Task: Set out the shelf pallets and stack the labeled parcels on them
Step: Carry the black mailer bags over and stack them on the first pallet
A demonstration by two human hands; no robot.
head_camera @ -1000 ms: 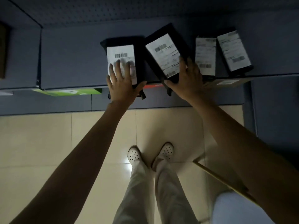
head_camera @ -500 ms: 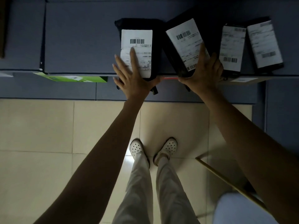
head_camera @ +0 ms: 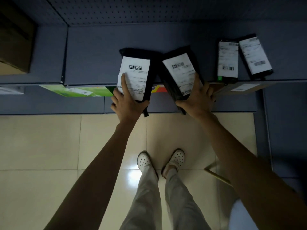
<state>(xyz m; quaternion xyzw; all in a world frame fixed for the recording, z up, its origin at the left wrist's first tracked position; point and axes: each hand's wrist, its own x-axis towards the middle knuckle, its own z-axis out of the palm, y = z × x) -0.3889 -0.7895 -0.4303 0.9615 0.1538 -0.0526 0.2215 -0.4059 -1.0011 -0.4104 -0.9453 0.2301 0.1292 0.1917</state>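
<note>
Two black parcels with white barcode labels overhang the front edge of the grey-blue shelf [head_camera: 93, 63]. My left hand [head_camera: 127, 103] grips the near end of the left parcel [head_camera: 137, 72], with one finger laid on its label. My right hand [head_camera: 197, 98] holds the near end of the right parcel [head_camera: 180, 72], which is tilted so that its far end leans toward the left one. Two more labeled black parcels [head_camera: 228, 59] [head_camera: 255, 56] lie side by side on the shelf further right.
A green box [head_camera: 78, 92] and other cartons sit on the lower shelf under the edge. A brown carton [head_camera: 15, 39] stands on the shelf at far left. A pegboard back panel [head_camera: 149, 9] closes the shelf. My feet [head_camera: 159, 160] stand on beige tiles; a flat board edge [head_camera: 217, 177] is at lower right.
Both hands have slid back toward the shelf edge and closed around the near ends of the two parcels, which now overhang the edge more. A gap has opened to the right pair.
</note>
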